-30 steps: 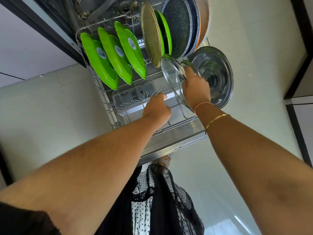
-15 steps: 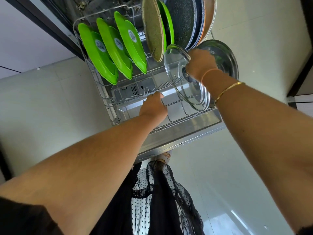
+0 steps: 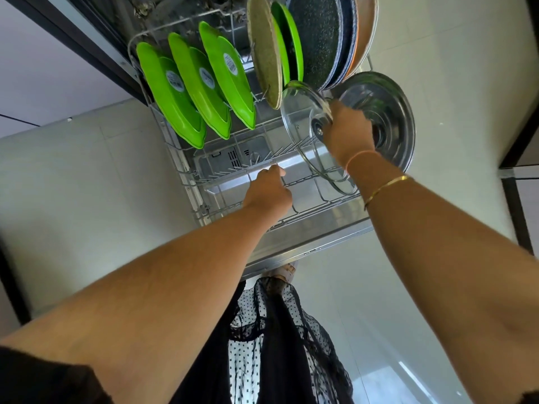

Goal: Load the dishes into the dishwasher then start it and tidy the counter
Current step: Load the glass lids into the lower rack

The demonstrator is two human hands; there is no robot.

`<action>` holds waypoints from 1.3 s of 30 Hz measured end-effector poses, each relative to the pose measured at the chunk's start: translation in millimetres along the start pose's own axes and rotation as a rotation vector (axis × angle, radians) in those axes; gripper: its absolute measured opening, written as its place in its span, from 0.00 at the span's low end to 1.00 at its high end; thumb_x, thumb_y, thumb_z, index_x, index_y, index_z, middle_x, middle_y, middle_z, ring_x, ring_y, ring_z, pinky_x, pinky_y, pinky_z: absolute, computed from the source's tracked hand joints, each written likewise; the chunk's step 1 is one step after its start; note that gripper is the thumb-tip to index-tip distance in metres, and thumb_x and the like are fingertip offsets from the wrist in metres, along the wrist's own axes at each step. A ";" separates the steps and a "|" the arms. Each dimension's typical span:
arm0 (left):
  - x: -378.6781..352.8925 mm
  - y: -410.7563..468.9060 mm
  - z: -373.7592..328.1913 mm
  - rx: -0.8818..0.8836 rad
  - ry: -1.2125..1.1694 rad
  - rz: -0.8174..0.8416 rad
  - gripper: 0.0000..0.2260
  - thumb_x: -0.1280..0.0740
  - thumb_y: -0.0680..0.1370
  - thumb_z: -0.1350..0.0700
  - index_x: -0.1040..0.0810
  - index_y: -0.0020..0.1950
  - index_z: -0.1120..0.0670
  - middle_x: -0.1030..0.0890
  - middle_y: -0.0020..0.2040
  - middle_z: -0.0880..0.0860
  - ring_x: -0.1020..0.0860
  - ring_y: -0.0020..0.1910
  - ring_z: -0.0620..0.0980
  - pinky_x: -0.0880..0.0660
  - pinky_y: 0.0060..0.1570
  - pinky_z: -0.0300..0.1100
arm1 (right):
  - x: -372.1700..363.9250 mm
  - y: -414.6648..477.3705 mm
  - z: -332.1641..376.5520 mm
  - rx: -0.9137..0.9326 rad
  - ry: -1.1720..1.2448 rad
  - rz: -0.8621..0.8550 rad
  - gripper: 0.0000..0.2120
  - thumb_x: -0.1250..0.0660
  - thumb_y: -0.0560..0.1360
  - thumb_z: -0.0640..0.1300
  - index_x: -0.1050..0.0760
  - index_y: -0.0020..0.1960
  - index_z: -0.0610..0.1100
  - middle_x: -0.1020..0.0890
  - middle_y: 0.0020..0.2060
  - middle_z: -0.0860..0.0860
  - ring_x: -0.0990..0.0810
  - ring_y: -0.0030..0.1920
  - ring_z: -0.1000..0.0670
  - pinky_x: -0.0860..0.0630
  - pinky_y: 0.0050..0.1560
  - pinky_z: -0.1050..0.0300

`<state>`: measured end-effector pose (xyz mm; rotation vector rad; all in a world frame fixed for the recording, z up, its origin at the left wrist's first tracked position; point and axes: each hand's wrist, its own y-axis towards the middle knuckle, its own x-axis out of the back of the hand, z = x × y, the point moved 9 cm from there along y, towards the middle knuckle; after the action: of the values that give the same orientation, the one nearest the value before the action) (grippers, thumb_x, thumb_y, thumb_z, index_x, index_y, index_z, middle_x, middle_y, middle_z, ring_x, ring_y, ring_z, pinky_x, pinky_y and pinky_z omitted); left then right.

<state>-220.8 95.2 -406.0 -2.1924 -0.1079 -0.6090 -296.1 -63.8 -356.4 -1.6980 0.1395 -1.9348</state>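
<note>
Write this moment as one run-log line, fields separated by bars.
right hand: holds round clear glass lid on edge in metal wire rack | left hand: at its tines, grip unclear | racked: bright green oval plates

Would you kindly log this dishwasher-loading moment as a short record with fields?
right hand: grips the glass lid by its knob
lid pose: on edge, tilted, lower rim among the wires of the rack
left hand: at the rack's front wires; grip hidden
steel lid: on edge, just right of the glass lid
green plates: upright, rear left row
</note>
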 end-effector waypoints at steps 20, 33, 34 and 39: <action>1.9 -0.6 0.1 0.014 0.041 -0.025 0.19 0.40 0.78 0.62 0.33 0.69 0.53 0.29 0.67 0.53 0.28 0.64 0.51 0.34 0.53 0.38 | 17.9 30.6 6.2 0.006 -0.073 0.032 0.12 0.40 0.76 0.35 0.28 0.59 0.36 0.22 0.54 0.37 0.23 0.55 0.35 0.26 0.56 0.45; -0.3 -9.5 10.8 0.034 -0.017 0.005 0.19 0.41 0.78 0.64 0.33 0.69 0.53 0.31 0.68 0.53 0.27 0.57 0.48 0.34 0.47 0.37 | -5.3 5.7 -19.4 -0.153 0.014 0.043 0.13 0.40 0.77 0.37 0.28 0.60 0.36 0.22 0.54 0.37 0.23 0.56 0.35 0.25 0.54 0.46; 0.4 -10.0 11.0 0.032 -0.021 0.003 0.19 0.41 0.78 0.64 0.33 0.69 0.53 0.31 0.68 0.53 0.27 0.56 0.47 0.33 0.47 0.37 | -5.4 3.4 -20.5 -0.159 0.020 0.033 0.13 0.40 0.77 0.38 0.28 0.60 0.36 0.22 0.55 0.37 0.23 0.56 0.35 0.25 0.55 0.46; 0.3 -10.9 13.9 0.029 -0.010 0.003 0.19 0.41 0.78 0.63 0.33 0.68 0.53 0.30 0.68 0.53 0.28 0.61 0.50 0.34 0.49 0.37 | 9.4 10.9 -15.2 -0.176 -0.004 0.017 0.13 0.39 0.77 0.41 0.28 0.61 0.37 0.22 0.56 0.39 0.23 0.56 0.36 0.25 0.54 0.45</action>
<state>-218.1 112.7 -405.6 -2.1673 -0.1177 -0.5911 -307.1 -81.5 -355.6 -1.8056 0.3307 -1.9557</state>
